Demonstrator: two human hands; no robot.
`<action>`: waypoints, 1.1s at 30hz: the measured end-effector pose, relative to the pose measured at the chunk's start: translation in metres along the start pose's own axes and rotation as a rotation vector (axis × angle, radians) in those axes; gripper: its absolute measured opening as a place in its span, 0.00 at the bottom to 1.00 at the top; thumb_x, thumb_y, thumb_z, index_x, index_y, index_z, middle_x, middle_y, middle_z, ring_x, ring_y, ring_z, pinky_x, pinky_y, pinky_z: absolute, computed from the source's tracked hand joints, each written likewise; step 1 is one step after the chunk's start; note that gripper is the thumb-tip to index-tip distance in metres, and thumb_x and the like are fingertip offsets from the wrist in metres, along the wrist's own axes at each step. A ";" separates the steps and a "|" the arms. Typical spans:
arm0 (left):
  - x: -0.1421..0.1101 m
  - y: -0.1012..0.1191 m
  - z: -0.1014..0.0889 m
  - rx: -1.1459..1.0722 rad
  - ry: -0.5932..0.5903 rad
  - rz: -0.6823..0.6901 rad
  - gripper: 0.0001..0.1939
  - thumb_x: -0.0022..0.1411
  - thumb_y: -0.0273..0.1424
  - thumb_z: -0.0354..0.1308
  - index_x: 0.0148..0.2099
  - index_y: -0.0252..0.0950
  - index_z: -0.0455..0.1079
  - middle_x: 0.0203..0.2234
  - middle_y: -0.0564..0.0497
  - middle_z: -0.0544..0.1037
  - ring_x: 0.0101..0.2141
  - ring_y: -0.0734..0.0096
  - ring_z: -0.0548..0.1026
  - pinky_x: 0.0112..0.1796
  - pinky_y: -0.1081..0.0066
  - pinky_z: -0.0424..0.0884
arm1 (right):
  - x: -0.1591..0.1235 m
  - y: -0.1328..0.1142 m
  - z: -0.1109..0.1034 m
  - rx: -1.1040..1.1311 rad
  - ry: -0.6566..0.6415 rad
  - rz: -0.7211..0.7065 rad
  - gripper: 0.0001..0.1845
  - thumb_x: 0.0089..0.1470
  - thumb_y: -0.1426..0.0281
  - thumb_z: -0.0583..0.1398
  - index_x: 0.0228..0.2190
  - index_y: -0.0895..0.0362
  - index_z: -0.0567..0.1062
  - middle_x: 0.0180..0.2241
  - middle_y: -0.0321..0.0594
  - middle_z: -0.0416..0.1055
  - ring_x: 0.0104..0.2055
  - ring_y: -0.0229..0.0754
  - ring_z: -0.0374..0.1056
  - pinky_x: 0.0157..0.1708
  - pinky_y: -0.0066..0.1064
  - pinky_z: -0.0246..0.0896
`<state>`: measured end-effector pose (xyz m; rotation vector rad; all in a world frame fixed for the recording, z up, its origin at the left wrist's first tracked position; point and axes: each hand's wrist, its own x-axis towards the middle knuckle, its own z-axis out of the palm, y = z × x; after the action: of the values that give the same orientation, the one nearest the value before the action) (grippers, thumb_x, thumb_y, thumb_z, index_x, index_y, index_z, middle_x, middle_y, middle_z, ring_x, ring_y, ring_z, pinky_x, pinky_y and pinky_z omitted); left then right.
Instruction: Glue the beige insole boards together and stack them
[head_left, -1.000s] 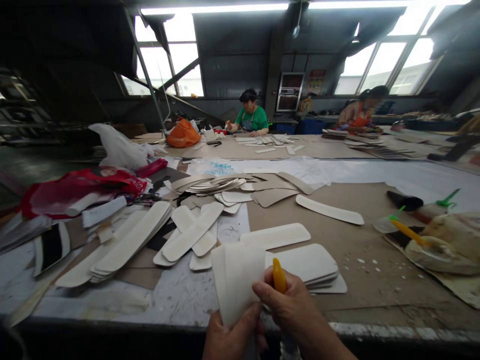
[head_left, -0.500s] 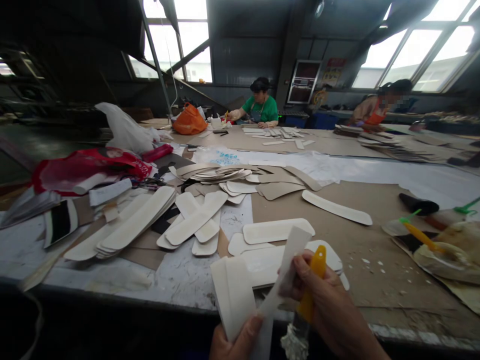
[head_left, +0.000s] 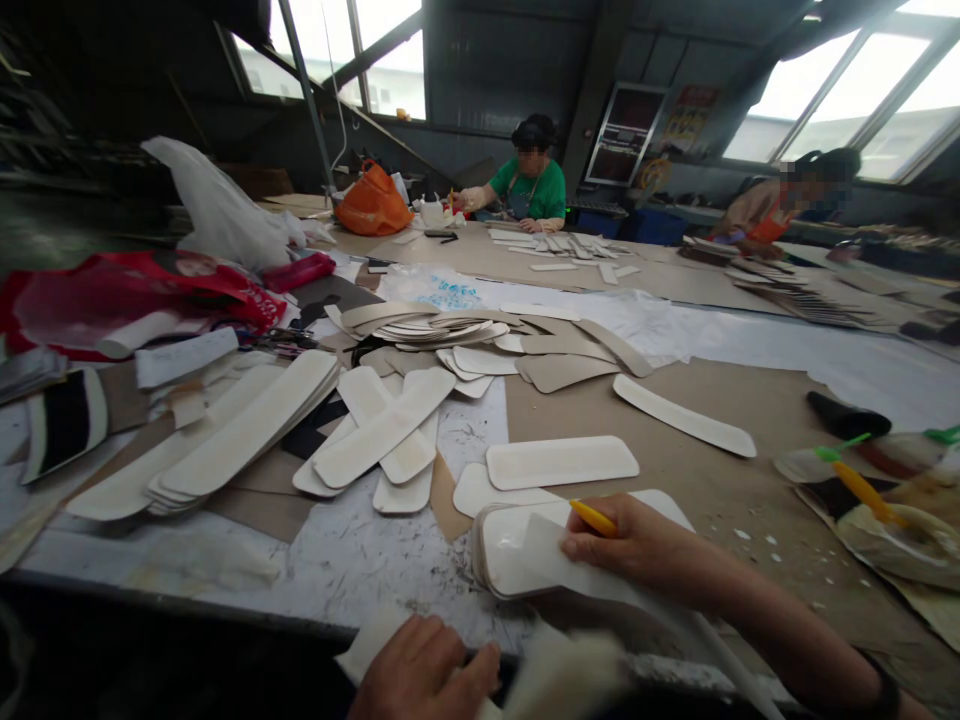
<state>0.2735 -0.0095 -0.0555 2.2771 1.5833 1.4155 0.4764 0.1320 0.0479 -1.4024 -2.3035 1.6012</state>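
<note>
Between the clamped fingers [head_left: 600,550] of the right hand [head_left: 649,545] sit a thin white strip [head_left: 547,552] and a yellow handle [head_left: 591,516], the strip's end over a stack of white panels [head_left: 504,550] near the front edge of the counter [head_left: 360,560]. By that edge, the left hand [head_left: 424,668] has its fingers curled on pale sheets [head_left: 373,635], mostly hidden. Beyond lie crossed white panels [head_left: 386,430], with another yellow handle [head_left: 859,490] at far right and a co-worker in green [head_left: 551,190] opposite.
</note>
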 end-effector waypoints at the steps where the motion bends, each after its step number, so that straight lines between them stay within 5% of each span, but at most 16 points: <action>1: 0.001 -0.001 0.005 0.063 0.043 0.087 0.12 0.60 0.24 0.49 0.31 0.39 0.73 0.16 0.54 0.71 0.20 0.74 0.67 0.22 0.75 0.64 | 0.007 -0.002 0.001 -0.036 -0.019 -0.004 0.14 0.50 0.61 0.56 0.21 0.57 0.65 0.18 0.28 0.55 0.21 0.32 0.50 0.21 0.25 0.45; 3: 0.004 -0.002 0.016 0.180 0.128 0.215 0.12 0.60 0.23 0.48 0.30 0.38 0.72 0.24 0.51 0.74 0.27 0.72 0.70 0.28 0.74 0.67 | 0.019 -0.007 0.003 -0.117 -0.055 -0.013 0.12 0.49 0.63 0.57 0.21 0.58 0.66 0.19 0.29 0.58 0.23 0.33 0.53 0.23 0.25 0.47; 6: 0.009 -0.002 0.023 0.204 0.159 0.200 0.11 0.60 0.25 0.50 0.29 0.37 0.71 0.36 0.49 0.75 0.39 0.67 0.70 0.39 0.70 0.68 | 0.032 -0.011 0.003 -0.202 -0.128 -0.002 0.10 0.48 0.65 0.57 0.22 0.58 0.67 0.20 0.31 0.62 0.24 0.34 0.56 0.24 0.25 0.49; 11: 0.017 -0.004 0.013 0.186 -0.030 0.154 0.08 0.59 0.22 0.52 0.33 0.36 0.71 0.46 0.47 0.72 0.48 0.63 0.67 0.47 0.66 0.67 | 0.044 -0.012 0.001 -0.349 -0.183 -0.013 0.10 0.49 0.66 0.57 0.21 0.59 0.69 0.20 0.33 0.64 0.22 0.34 0.56 0.22 0.24 0.47; 15: 0.019 -0.004 0.013 0.181 -0.086 0.154 0.08 0.59 0.21 0.52 0.33 0.35 0.71 0.46 0.46 0.72 0.48 0.63 0.67 0.48 0.65 0.67 | 0.048 -0.014 -0.001 -0.450 -0.191 -0.046 0.09 0.50 0.67 0.57 0.23 0.58 0.72 0.21 0.36 0.69 0.23 0.35 0.59 0.22 0.24 0.48; 22: 0.022 -0.005 0.028 0.103 0.178 0.082 0.09 0.59 0.21 0.52 0.30 0.38 0.70 0.36 0.51 0.73 0.45 0.70 0.69 0.46 0.71 0.67 | 0.052 -0.014 0.000 -0.546 -0.182 -0.051 0.10 0.51 0.65 0.57 0.26 0.58 0.75 0.24 0.40 0.73 0.25 0.38 0.64 0.23 0.25 0.49; 33: 0.016 -0.017 0.036 0.178 0.031 0.283 0.13 0.60 0.20 0.44 0.29 0.34 0.68 0.42 0.44 0.76 0.49 0.62 0.69 0.49 0.63 0.66 | 0.051 -0.016 0.006 -0.638 -0.176 -0.066 0.09 0.51 0.66 0.57 0.30 0.57 0.75 0.27 0.43 0.75 0.28 0.42 0.67 0.24 0.26 0.51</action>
<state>0.2866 0.0262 -0.0746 2.6863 1.4974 1.4210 0.4322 0.1601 0.0339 -1.2705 -3.1046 1.0410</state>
